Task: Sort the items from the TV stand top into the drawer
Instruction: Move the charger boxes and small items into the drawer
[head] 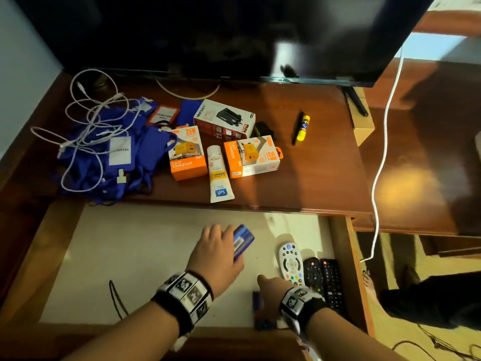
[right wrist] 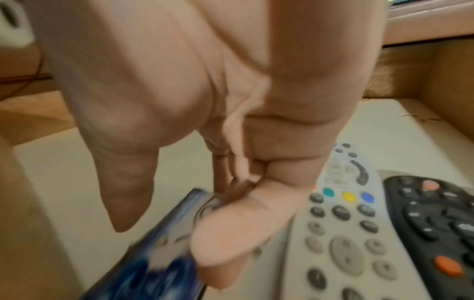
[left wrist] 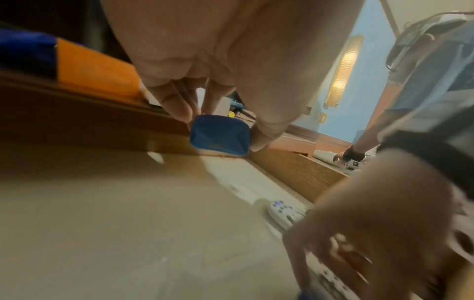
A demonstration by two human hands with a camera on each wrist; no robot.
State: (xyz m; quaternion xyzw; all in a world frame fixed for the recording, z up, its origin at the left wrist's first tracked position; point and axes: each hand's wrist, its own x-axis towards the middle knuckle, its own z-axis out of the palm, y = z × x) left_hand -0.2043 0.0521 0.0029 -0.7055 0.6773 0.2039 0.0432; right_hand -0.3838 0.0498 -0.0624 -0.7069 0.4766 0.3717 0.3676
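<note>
The open drawer (head: 145, 256) has a pale bottom. Over its middle my left hand (head: 221, 238) pinches a small blue box (head: 243, 242), seen end-on between thumb and fingers (left wrist: 177, 105) in the left wrist view (left wrist: 220, 135). Near the drawer's front my right hand (head: 270, 289) holds a blurred blue pack (right wrist: 159, 259) on edge, beside a white remote (head: 291, 264) and two black remotes (head: 324, 280). On the stand top (head: 317, 165) lie two orange charger boxes (head: 186, 152), a white charger box (head: 223, 118), a white tube (head: 218, 173), blue lanyards (head: 112, 152) with white cables, and a marker with a glue stick (head: 302, 127).
The TV (head: 208, 35) overhangs the back of the stand. A white cable (head: 382, 157) hangs down at the right past a cardboard box (head: 363, 126). A thin black cord (head: 115, 298) lies in the drawer's left front. A bare foot (head: 369, 285) stands right of the drawer.
</note>
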